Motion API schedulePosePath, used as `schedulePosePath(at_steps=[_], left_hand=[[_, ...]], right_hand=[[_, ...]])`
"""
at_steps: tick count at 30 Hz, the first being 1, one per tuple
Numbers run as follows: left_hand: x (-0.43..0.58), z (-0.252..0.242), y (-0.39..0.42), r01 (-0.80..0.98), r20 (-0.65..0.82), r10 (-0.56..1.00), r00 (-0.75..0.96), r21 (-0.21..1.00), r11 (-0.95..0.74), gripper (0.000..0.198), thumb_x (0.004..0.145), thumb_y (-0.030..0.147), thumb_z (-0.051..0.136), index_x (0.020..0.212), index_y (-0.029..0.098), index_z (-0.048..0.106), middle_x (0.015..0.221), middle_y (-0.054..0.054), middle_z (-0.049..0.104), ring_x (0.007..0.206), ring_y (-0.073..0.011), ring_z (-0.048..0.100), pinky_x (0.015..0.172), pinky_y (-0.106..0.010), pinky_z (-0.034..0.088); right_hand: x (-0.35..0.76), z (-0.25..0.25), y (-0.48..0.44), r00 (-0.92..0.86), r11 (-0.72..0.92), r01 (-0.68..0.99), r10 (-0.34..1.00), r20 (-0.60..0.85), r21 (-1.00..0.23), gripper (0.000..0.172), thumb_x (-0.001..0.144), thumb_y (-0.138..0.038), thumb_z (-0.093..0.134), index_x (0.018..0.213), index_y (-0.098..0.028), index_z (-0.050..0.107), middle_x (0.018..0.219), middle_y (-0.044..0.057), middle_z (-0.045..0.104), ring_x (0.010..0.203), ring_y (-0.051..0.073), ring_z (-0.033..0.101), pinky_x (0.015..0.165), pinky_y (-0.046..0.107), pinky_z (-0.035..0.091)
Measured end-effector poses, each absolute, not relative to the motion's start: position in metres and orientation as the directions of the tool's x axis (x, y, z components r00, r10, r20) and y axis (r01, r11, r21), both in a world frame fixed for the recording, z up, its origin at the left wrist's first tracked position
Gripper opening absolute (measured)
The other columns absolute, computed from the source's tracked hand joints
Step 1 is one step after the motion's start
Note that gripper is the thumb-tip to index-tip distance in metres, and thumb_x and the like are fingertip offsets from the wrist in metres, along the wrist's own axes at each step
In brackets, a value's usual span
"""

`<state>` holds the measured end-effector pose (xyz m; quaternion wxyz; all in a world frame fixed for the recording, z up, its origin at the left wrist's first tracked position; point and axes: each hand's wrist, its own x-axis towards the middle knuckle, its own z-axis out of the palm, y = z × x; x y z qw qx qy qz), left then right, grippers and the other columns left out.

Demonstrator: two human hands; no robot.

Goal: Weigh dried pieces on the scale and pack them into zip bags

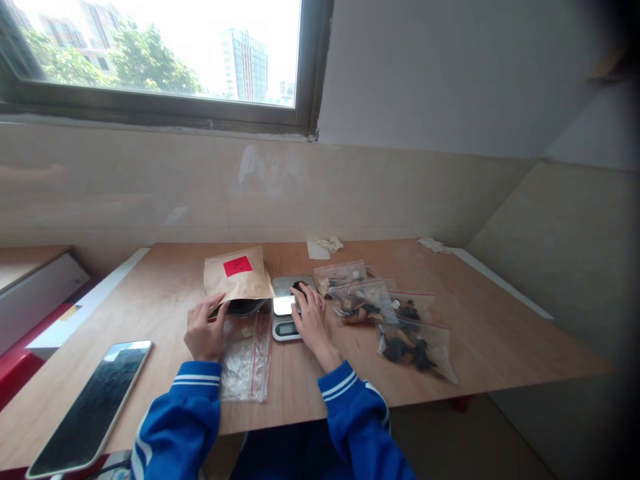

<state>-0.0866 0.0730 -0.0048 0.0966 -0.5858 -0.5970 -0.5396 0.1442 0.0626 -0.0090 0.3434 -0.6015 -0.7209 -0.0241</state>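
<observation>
Kraft envelope point(239, 275) touches the spread left hand point(204, 327); the right hand point(311, 318) curls over a dark piece point(299, 287) on a digital scale point(286, 328).

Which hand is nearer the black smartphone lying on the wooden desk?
Left. The left hand is to the right of the black smartphone, not touching it; the right hand is farther right, at the grey digital scale.

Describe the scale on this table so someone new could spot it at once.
Below the window is a wooden table. Near the middle, the small digital scale sits between the kraft envelope and the zip bags. It's the flat grey unit under the right hand, with a dark readout on its near edge.
</observation>
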Motion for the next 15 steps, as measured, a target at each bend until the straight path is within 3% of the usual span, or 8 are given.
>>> schedulePosePath(at_steps=[4, 8, 12, 15], left_hand=[[-0.085, 0.000, 0.071, 0.743, 0.702, 0.575, -0.419, 0.630, -0.228, 0.029, 0.084, 0.043, 0.055, 0.102, 0.023, 0.068, 0.102, -0.004, 0.068, 0.089, -0.0161, 0.060, 0.064, -0.022, 0.048], [-0.088, 0.002, 0.070, 0.671, 0.624, 0.551, -0.555, 0.726, -0.147, 0.031, 0.085, 0.045, 0.054, 0.102, 0.023, 0.068, 0.095, -0.004, 0.069, 0.079, -0.0145, 0.062, 0.066, -0.023, 0.046], [-0.091, 0.002, 0.070, 0.640, 0.569, 0.570, -0.592, 0.763, -0.096, 0.032, 0.084, 0.045, 0.054, 0.103, 0.024, 0.068, 0.083, -0.003, 0.069, 0.069, -0.0133, 0.061, 0.069, -0.025, 0.046], [-0.091, 0.001, 0.071, 0.647, 0.575, 0.569, -0.588, 0.756, -0.097, 0.032, 0.084, 0.045, 0.054, 0.102, 0.023, 0.068, 0.085, -0.003, 0.069, 0.072, -0.0144, 0.062, 0.069, -0.025, 0.046]], right_hand=[[0.138, -0.002, 0.062, -0.058, 0.292, 0.884, 0.845, 0.532, -0.366, 0.039, 0.092, -0.022, 0.039, 0.129, -0.018, 0.050, 0.140, 0.011, 0.043, 0.131, 0.026, 0.033, 0.107, 0.045, 0.026], [0.109, 0.008, 0.067, -0.207, 0.402, 0.861, 0.836, 0.509, -0.310, 0.038, 0.093, -0.019, 0.036, 0.126, -0.011, 0.053, 0.135, 0.012, 0.050, 0.131, 0.024, 0.035, 0.110, 0.040, 0.023], [0.077, 0.008, 0.078, -0.347, 0.440, 0.883, 0.847, 0.402, -0.165, 0.044, 0.087, -0.010, 0.042, 0.129, 0.001, 0.048, 0.130, 0.022, 0.052, 0.132, 0.030, 0.034, 0.111, 0.049, 0.019], [0.064, 0.007, 0.084, -0.347, 0.398, 0.910, 0.883, 0.316, -0.114, 0.038, 0.082, -0.006, 0.046, 0.117, 0.003, 0.058, 0.118, 0.027, 0.059, 0.127, 0.036, 0.038, 0.108, 0.058, 0.016]])
